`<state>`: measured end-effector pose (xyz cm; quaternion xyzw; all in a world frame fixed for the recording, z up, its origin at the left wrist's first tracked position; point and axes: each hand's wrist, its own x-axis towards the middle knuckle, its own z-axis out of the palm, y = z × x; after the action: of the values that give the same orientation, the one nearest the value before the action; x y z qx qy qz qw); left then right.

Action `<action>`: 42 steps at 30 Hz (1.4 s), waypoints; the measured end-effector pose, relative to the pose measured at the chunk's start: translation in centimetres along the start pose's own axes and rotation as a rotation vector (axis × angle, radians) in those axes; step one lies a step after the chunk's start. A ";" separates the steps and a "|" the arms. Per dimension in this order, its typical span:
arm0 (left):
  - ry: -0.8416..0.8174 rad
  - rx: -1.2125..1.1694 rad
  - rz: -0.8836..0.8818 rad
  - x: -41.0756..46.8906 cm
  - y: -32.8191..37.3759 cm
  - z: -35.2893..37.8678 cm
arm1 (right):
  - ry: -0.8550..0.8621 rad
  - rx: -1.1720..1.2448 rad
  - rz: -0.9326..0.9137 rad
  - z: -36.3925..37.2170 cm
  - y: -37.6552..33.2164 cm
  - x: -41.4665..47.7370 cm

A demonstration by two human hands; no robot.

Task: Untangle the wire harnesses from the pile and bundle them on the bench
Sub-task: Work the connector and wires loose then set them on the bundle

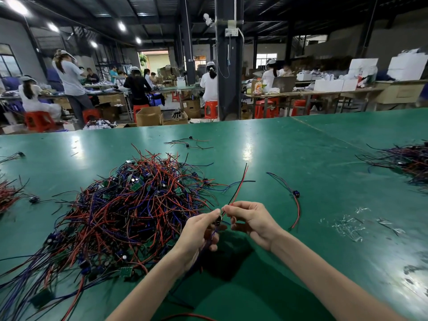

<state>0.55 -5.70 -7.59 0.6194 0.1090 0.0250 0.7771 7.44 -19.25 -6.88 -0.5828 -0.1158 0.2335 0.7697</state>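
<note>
A big tangled pile of red, blue and black wire harnesses with small green boards lies on the green bench, left of centre. Just right of the pile, my left hand and my right hand meet above the bench and both pinch one harness. Its red and black leads stick up and away from my fingers, and its blue wires hang down under my left palm. One separated harness with a blue connector lies on the bench to the right of my hands.
Another wire heap sits at the bench's far right, and a smaller red bunch at the left edge. A few loose harnesses lie farther back. Clear plastic scraps lie right of my hands. People work at tables beyond the bench.
</note>
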 end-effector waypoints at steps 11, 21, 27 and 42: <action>-0.045 0.051 0.093 -0.3 -0.5 -0.2 | -0.115 -0.059 0.056 0.0 0.2 -0.2; -0.041 0.144 0.035 0.0 -0.7 -0.5 | -0.053 -0.123 0.005 -0.4 -0.6 -0.1; -0.007 0.150 0.056 -0.2 -0.8 -0.4 | -0.101 -0.169 -0.013 -0.2 -0.3 -0.2; -0.068 0.202 -0.021 -0.6 -0.3 -0.1 | 0.189 -0.182 -0.178 -2.6 -1.1 1.5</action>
<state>-0.05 -5.81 -7.80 0.6939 0.0909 -0.0151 0.7142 10.14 -20.93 -6.71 -0.6570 -0.1146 0.0970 0.7388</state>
